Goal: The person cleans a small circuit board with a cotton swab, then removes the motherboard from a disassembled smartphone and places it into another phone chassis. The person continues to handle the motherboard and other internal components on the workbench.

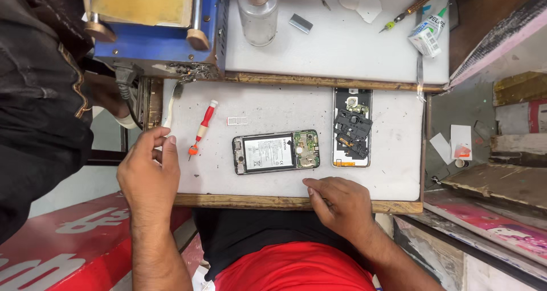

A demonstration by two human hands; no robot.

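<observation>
Opened phone [276, 152] between screwdriver [201, 128], back cover [352, 127]

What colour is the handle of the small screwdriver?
The screwdriver handle is red and white with an orange tip end; head view.

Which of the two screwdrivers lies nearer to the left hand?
The red-handled screwdriver, lying on the white mat just right of the left hand. The yellow-tipped screwdriver lies far off, at the top right.

The screwdriver [202, 126] is red and white with an orange tip, the mat [273, 103] pale grey, the phone's [276, 152] circuit board green, the machine [159, 46] blue, the shirt [296, 268] red.
</observation>
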